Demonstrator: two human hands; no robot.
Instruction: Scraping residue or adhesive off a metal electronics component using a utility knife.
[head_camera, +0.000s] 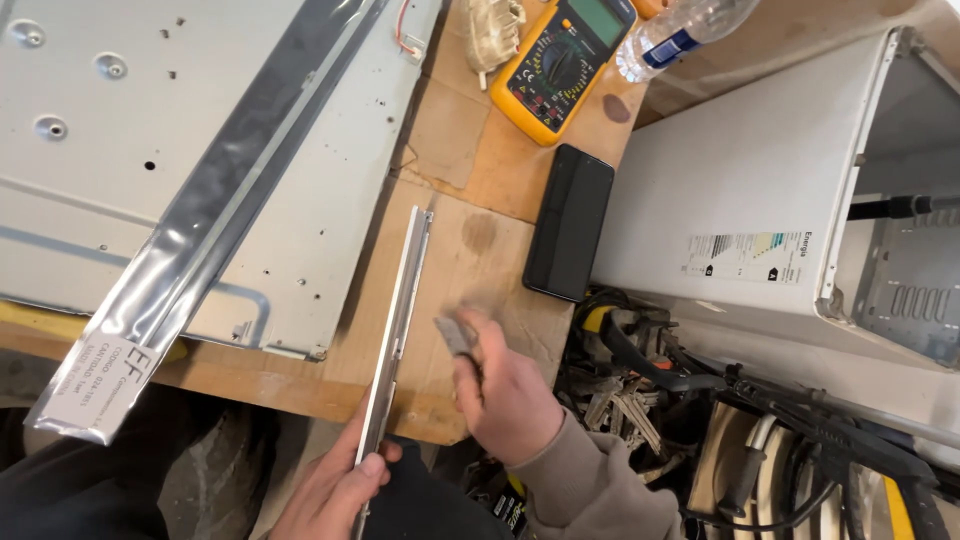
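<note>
Metal strip (396, 325), long and thin, is gripped at its near end by the left hand (335, 490), while the right hand (505, 395) pinches what looks like a small grey blade (455, 335) beside it above the wooden surface (480, 250).

Even daylight, foil glare, slight motion blur

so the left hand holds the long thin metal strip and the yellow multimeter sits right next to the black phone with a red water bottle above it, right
Not quite: the bottle is clear plastic with a blue label, not red. The head view shows it. The rest holds: the left hand holds the long thin metal strip, and the yellow multimeter sits next to the black phone.
</note>
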